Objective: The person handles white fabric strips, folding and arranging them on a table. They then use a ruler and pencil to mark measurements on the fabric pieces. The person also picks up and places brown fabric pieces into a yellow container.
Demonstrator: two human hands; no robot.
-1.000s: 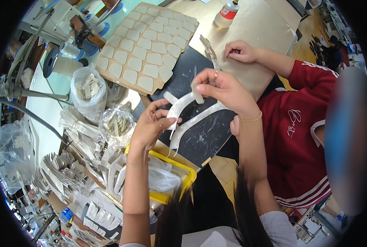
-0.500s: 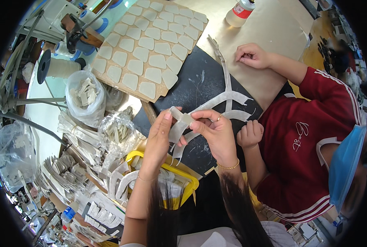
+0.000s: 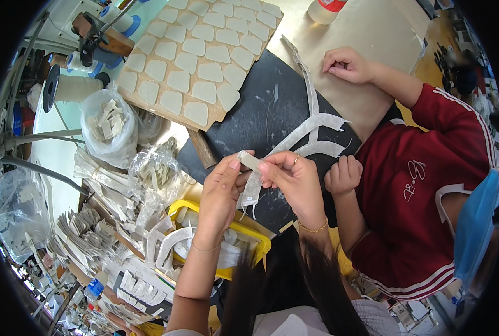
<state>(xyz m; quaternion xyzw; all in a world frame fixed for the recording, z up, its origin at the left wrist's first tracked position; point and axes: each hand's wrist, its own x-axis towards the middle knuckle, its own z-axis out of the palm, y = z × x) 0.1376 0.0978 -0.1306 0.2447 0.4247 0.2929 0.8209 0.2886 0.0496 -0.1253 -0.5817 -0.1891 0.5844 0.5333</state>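
Note:
Both hands meet over a black work board (image 3: 252, 103). Between them, a small pale fabric-like piece (image 3: 250, 162) lies slantwise at the end of a whitish strip. My left hand (image 3: 220, 193) is closed, its thumb pressing the far-left end of this piece. On the other end, my right hand (image 3: 294, 179) is closed too, pinching it between thumb and fingers. Just below the fingertips hangs a curved whitish strip (image 3: 251, 191) with a small white label; whether it is joined to the pale piece is hidden. Other curved strips (image 3: 308, 127) with frayed ends lie beyond my right hand.
A brown board (image 3: 218, 115) carries rows of pale rounded pieces. At left stand a plastic bag of scraps (image 3: 108, 123), strip bundles (image 3: 81, 235) and thread spools (image 3: 78, 89). A yellow basket (image 3: 263, 246) sits by my forearms. A co-worker's hands (image 3: 344, 175) rest at right.
My left fingers have closed in on the pale piece, which now lies flatter between both thumbs. The labelled strip end now hangs below my fingers. The whole view has shifted slightly.

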